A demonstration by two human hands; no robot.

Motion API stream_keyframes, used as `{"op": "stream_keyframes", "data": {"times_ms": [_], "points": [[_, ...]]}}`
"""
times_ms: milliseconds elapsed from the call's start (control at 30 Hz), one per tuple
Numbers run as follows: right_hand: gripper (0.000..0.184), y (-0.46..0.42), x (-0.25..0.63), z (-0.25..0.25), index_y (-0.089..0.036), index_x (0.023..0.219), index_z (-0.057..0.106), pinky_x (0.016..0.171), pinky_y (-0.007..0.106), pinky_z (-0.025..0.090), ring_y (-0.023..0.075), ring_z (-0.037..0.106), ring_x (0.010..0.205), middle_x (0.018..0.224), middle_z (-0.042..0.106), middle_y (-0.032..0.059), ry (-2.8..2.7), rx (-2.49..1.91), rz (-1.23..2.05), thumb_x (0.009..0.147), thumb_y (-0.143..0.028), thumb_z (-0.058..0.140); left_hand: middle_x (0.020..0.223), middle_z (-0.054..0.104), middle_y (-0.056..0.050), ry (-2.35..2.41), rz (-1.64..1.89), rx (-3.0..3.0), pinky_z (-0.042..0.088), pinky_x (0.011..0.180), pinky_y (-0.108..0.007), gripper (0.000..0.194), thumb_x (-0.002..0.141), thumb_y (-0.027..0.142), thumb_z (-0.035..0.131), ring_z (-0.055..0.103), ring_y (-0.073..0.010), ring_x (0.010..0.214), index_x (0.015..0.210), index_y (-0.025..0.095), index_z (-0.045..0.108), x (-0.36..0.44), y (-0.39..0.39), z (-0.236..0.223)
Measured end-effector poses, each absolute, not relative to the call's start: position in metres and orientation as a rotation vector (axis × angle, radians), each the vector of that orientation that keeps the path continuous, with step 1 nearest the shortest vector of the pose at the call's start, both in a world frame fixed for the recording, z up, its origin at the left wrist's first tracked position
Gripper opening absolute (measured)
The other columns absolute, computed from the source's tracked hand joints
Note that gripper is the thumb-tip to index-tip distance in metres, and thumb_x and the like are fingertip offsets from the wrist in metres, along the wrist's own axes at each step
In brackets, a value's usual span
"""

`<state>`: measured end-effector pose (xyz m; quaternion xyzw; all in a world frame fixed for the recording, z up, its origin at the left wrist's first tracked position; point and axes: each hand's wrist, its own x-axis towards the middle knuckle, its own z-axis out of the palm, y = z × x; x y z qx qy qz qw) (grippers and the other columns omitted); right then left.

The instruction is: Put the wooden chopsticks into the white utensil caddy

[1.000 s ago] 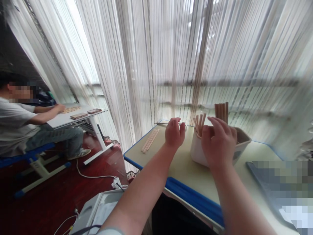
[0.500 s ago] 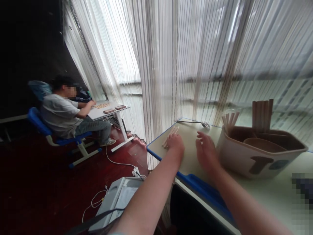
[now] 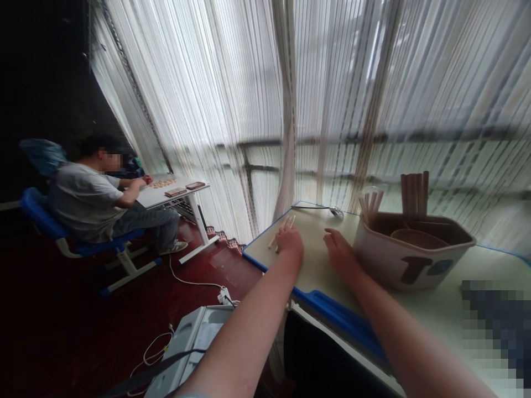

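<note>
My left hand [image 3: 289, 242] is over the left end of the pale table, its fingers closed around a few thin pale wooden sticks [image 3: 271, 241]. Their ends show above and left of the knuckles; the fingertips are hidden. My right hand [image 3: 342, 254], fingers apart and nothing in it, hovers just left of a beige compartment bin [image 3: 385, 262]. In the bin stand pale sticks [image 3: 373, 203] and a bundle of brown sticks [image 3: 414, 194], beside a round brown piece [image 3: 418, 238]. A metal ladle [image 3: 337, 212] lies along the table's back edge.
The blue-edged table [image 3: 315, 271] borders a striped curtain [image 3: 332, 110]. At far left a person [image 3: 87, 193] sits at a white table [image 3: 153, 196] with small pieces on it. A grey box [image 3: 178, 337], cables and a power strip [image 3: 224, 296] are below left.
The view has shifted a little, so the bin and table sit further left. My left hand stays on the sticks; my right hand remains beside the bin with fingers apart.
</note>
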<state>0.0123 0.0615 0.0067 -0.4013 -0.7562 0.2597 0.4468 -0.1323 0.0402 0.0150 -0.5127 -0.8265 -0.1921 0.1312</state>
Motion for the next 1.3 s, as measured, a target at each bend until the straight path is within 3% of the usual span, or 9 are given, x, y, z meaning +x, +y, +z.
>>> {"op": "stream_keyframes", "data": {"times_ms": [233,867,1100,1300], "points": [[0.037,0.075,0.012,-0.005,-0.014,0.112,0.056,0.091,0.037,0.041,0.0205,0.057,0.099,0.108,0.062,0.0129,-2.026,-1.039,0.557,0.088,-0.032,0.034,0.096,0.067,-0.015,-2.419,-0.500,-1.522,0.043,0.084,-0.039,0.038,0.085,0.005,0.033,0.056,-0.0246,0.101,0.099,0.013,0.067,-0.132,0.042,0.014],[0.043,0.072,0.012,-0.003,-0.010,0.116,0.054,0.090,0.035,0.041,0.0209,0.056,0.100,0.110,0.061,0.0150,-2.059,-1.068,0.582,0.090,-0.037,0.031,0.100,0.062,-0.016,-2.381,-0.638,-1.516,0.045,0.078,-0.038,0.037,0.087,0.007,0.029,0.055,-0.0272,0.098,0.099,0.010,0.063,-0.129,0.041,0.015],[0.043,0.076,0.012,-0.004,-0.016,0.115,0.056,0.086,0.036,0.043,0.0215,0.057,0.097,0.106,0.063,0.0126,-1.847,-1.077,0.729,0.087,-0.040,0.033,0.104,0.058,-0.011,-1.732,-1.098,-1.595,0.043,0.087,-0.036,0.031,0.089,0.012,0.036,0.051,-0.0218,0.100,0.112,0.015,0.056,-0.130,0.040,0.014],[0.037,0.058,0.003,0.005,-0.020,0.109,0.056,0.079,0.034,0.047,0.0188,0.060,0.085,0.099,0.064,0.0085,-1.676,-0.841,0.844,0.084,-0.043,0.042,0.097,0.059,-0.008,-1.639,-0.964,-1.842,0.045,0.084,-0.034,0.020,0.088,0.017,0.043,0.052,-0.0204,0.092,0.090,0.018,0.062,-0.124,0.037,0.014]]}}
